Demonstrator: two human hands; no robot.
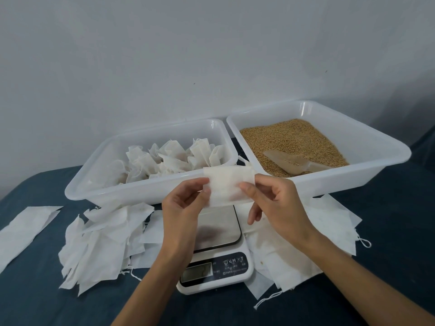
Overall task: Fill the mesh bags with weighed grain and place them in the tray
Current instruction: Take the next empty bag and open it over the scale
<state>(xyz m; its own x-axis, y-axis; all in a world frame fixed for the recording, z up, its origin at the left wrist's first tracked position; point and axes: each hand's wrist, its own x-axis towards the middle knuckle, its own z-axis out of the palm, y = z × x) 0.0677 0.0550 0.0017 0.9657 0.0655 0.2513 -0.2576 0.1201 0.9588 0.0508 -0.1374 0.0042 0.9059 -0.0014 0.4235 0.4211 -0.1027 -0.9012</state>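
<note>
Step in hand: the person is holding up one empty mesh bag (227, 185) over the scale (215, 250), and appears to be working its mouth apart before any grain goes in.
Left hand: the left hand (182, 209) is pinching the bag's left edge between thumb and fingertips, the other fingers curling loosely beneath.
Right hand: the right hand (274, 203) is pinching the bag's right edge with thumb and forefinger; the remaining fingers are hanging, relaxed, holding nothing else.
Bag axis: the bag's long axis is running roughly 9 to 3 o'clock between the two hands, tilting slightly upward at the right.
Grain: the grain (292, 143) is lying in the right tray (367, 161), at about 1 o'clock from the bag, with the scoop (295, 162) resting on it, handle pointing toward 4 o'clock.
Nearer hand: the right hand is sitting clearly closer to the scoop, so it would likely be the one reaching, leaving the left holding the bag.
Filled bags: tied bags (169, 158) are standing in the left tray (113, 191), at 11 o'clock from the hands.
Spare bags: flat empty bags (101, 241) are lying heaped at 9 and 3 o'clock around the scale.
Scale display: too dim for reading.
</note>
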